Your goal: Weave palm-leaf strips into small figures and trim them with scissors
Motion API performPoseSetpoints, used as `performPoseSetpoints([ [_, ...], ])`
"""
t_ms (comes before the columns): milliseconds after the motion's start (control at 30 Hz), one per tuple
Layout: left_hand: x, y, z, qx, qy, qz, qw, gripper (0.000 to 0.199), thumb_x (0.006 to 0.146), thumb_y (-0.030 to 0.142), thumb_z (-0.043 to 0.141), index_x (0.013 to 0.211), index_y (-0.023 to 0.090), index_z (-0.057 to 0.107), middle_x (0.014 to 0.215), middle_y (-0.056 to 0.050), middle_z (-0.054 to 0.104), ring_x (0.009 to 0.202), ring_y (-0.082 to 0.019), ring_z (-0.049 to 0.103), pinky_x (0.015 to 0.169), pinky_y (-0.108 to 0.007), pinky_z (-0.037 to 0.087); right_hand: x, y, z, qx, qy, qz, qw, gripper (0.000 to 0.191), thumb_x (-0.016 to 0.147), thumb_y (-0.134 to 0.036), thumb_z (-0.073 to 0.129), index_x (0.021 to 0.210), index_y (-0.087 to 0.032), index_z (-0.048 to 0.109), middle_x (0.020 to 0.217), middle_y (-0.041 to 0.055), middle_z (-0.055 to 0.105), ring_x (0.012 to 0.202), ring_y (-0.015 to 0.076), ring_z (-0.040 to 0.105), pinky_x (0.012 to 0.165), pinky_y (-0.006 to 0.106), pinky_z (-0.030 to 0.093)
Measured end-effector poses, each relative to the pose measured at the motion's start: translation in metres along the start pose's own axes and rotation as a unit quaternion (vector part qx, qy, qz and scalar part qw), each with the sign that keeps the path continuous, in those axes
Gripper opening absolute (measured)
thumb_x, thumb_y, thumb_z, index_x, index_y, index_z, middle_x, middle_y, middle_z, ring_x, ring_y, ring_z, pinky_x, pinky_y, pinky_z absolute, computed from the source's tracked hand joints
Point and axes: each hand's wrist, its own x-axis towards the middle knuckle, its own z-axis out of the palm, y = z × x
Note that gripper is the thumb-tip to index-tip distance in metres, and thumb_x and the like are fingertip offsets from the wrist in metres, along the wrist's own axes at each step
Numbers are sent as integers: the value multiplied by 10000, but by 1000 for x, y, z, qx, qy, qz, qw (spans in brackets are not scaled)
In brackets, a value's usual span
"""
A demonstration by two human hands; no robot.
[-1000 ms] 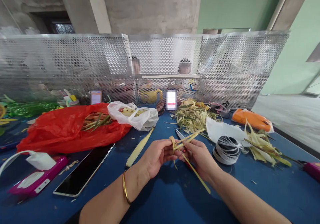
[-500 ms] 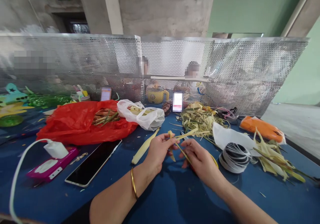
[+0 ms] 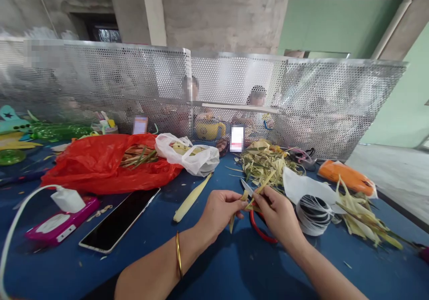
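Observation:
My left hand (image 3: 219, 213) is closed in a pinch on a pale yellow-green strip of dried husk, whose short end hangs below the fingers. Right beside it, my right hand (image 3: 276, 208) pinches the same husk strip (image 3: 267, 181), which sticks up between thumb and fingers. The two hands nearly touch, and the crossing of the strip is partly hidden by fingertips. Beneath them lie scissors with red handles (image 3: 256, 227), the blades pointing away to the left. A long, pale husk piece (image 3: 191, 201) rests on the table left of my left hand.
Behind the hands spreads a heap of dried husks (image 3: 261, 161). To the right are a spool of white strip (image 3: 314, 215), more husks (image 3: 365, 217) and an orange packet (image 3: 346, 178). Leftward lie a phone (image 3: 120, 219), a purple power strip (image 3: 63, 222), a red bag (image 3: 87, 166) and a white bag (image 3: 201, 161).
My right hand has shifted up and in toward my left hand and now pinches the strip nearer its upper end. The red scissor handles show more. The view has tilted slightly.

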Motion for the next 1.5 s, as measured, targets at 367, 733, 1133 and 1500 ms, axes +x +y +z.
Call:
performPoseSetpoints([
  [367,-5,-5,10,-42,9,-8,999,215,598,266,776,777,147,770,686,-42,698,549,-105,523,560,-226,411,0,6,14,-40,-12,85,996,275,882,-353,419,638,-234,378,562,-27,494,542,146,434,515,250,276],
  [733,7,3,-4,-123,97,12,988,169,611,192,742,769,134,744,669,-21,687,599,-110,565,644,-232,448,-5,-15,-2,137,-162,-27,977,166,928,-271,427,964,-211,577,779,7,634,683,145,565,648,249,423],
  [1133,6,-3,-2,-100,68,-3,993,198,552,193,779,709,134,675,617,-20,661,556,-114,559,588,-232,438,-6,-21,-4,173,-75,-132,973,172,908,-315,534,830,-221,656,879,56,607,841,179,569,762,277,452],
  [1500,12,-13,-6,-104,73,-22,992,209,589,252,795,742,119,746,748,-78,709,628,-125,583,677,-259,458,4,-3,-3,76,-140,64,985,326,829,-340,490,540,-189,494,607,-17,491,600,128,455,572,231,332],
])
